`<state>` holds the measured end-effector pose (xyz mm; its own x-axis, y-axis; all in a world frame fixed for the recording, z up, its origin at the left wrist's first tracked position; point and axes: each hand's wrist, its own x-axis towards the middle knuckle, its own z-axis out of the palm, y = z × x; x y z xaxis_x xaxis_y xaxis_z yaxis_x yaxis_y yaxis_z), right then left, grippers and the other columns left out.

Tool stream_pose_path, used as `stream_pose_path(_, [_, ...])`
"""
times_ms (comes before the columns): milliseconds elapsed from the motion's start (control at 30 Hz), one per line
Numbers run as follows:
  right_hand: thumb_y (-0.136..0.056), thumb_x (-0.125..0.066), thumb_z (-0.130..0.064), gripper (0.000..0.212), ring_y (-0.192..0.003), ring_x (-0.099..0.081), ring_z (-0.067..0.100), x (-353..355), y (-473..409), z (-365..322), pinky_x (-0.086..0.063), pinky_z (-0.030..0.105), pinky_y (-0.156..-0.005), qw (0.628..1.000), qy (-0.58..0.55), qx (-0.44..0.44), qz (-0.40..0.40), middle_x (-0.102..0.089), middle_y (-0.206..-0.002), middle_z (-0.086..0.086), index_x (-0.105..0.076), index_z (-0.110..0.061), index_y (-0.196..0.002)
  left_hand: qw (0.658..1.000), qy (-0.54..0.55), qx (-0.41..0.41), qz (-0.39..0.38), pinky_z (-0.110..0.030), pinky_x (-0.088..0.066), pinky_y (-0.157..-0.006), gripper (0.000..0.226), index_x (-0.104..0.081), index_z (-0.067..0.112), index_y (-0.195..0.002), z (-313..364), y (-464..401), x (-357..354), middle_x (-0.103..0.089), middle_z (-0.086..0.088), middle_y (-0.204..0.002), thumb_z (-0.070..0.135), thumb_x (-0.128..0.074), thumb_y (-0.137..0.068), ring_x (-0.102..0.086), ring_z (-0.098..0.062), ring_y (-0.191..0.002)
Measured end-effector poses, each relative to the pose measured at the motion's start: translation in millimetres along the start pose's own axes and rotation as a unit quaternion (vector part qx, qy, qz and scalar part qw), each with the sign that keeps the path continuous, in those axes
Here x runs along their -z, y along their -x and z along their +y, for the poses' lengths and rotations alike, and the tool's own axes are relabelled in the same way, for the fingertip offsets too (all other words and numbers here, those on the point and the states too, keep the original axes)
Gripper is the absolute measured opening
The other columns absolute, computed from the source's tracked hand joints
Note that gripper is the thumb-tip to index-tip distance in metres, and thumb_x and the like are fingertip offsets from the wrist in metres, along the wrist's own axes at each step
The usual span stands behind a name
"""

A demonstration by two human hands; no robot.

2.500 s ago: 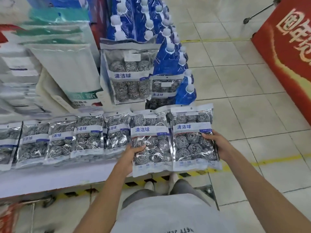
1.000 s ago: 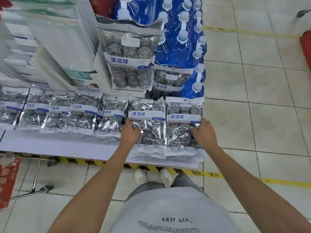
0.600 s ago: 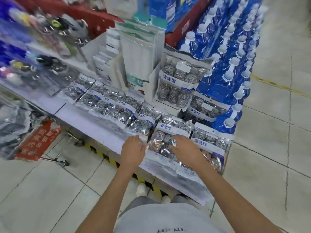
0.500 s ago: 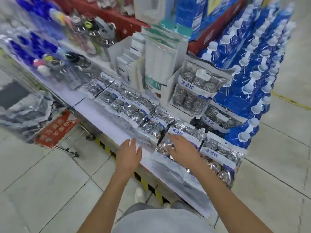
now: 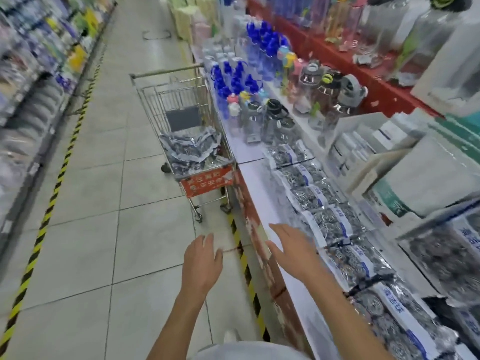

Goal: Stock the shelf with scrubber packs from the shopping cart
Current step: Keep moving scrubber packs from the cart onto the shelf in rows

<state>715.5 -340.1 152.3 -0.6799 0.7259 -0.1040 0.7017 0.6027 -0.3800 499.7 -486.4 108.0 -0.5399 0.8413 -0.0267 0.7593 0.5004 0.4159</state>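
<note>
A row of silver scrubber packs (image 5: 335, 219) with blue-and-white labels lies along the white shelf (image 5: 262, 201) on my right. A metal shopping cart (image 5: 181, 118) stands ahead beside the shelf, with more scrubber packs (image 5: 192, 149) heaped in its basket. My left hand (image 5: 201, 258) hovers over the floor with fingers spread and nothing in it. Just over the shelf's front edge, my right hand (image 5: 293, 248) is also open and empty, beside the laid-out packs.
Water bottles and jugs (image 5: 272, 100) crowd the shelf beyond the packs. White boxes (image 5: 384, 152) stand behind the row. A yellow-black floor stripe (image 5: 52, 193) runs along the opposite shelving on the left. The tiled aisle (image 5: 104, 203) stretches ahead.
Both hands have let go of the two packs laid on the shelf and pulled back. My view has swung left, down the aisle, bringing the cart into sight.
</note>
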Motion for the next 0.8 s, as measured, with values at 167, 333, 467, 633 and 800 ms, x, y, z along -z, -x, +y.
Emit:
stream_pose_path(167, [-0.106,-0.043,-0.049,0.056,-0.137,-0.047,0.018,-18.4,-59.8,-37.1,-0.036,0.030,-0.111,0.999,-0.014,0.030,-0.025,-0.050,-0.151,-0.001,-0.044,-0.019,-0.152,0.999,0.005,0.044,0.019,-0.043,-0.051,-0.095,0.047,-0.057,0.006,-0.141,-42.8,-30.8,19.4,-0.065,-0.015,-0.125,0.034,-0.056,-0.103,-0.062,-0.033,-0.112])
stream_pose_path(333, [-0.097,-0.023,-0.068,0.076,-0.138,-0.045,0.018,-37.2,-114.9,-51.2,-0.036,0.030,-0.113,0.996,-0.009,0.052,-0.073,-0.051,-0.150,-0.001,-0.043,-0.020,-0.152,0.995,0.017,0.093,0.017,-0.043,-0.048,-0.102,0.047,-0.054,0.007,-0.144,-71.3,-69.6,29.6,-0.061,-0.015,-0.134,0.034,-0.053,-0.105,-0.058,-0.032,-0.120])
stream_pose_path(467, [-0.101,-0.032,-0.063,0.067,-0.137,-0.046,0.014,-54.2,-170.2,-46.4,-0.038,0.028,-0.112,0.994,-0.020,0.042,-0.094,-0.050,-0.151,-0.005,-0.042,-0.023,-0.154,0.993,0.021,0.118,0.013,-0.039,-0.044,-0.106,0.048,-0.050,0.010,-0.148,-88.1,-119.5,34.1,-0.057,-0.012,-0.140,0.036,-0.049,-0.106,-0.054,-0.029,-0.126])
stream_pose_path(633, [-0.105,-0.042,-0.052,0.056,-0.137,-0.045,0.012,-60.7,-254.4,-43.7,-0.035,0.024,-0.111,0.991,-0.037,0.051,-0.117,-0.048,-0.152,-0.006,-0.042,-0.025,-0.154,0.989,0.030,0.145,0.004,-0.040,-0.046,-0.106,0.051,-0.047,0.012,-0.150,-106.1,-206.7,36.4,-0.055,-0.012,-0.142,0.038,-0.047,-0.107,-0.053,-0.029,-0.128])
stream_pose_path(800, [-0.104,-0.045,-0.050,0.050,-0.132,-0.048,0.009,-51.1,-357.5,-43.0,-0.042,0.025,-0.104,0.987,-0.051,0.054,-0.140,-0.052,-0.147,-0.009,-0.046,-0.028,-0.149,0.982,0.038,0.184,-0.010,-0.041,-0.046,-0.105,0.050,-0.049,0.012,-0.149,-115.4,-290.2,43.1,-0.055,-0.012,-0.142,0.038,-0.048,-0.106,-0.053,-0.031,-0.128])
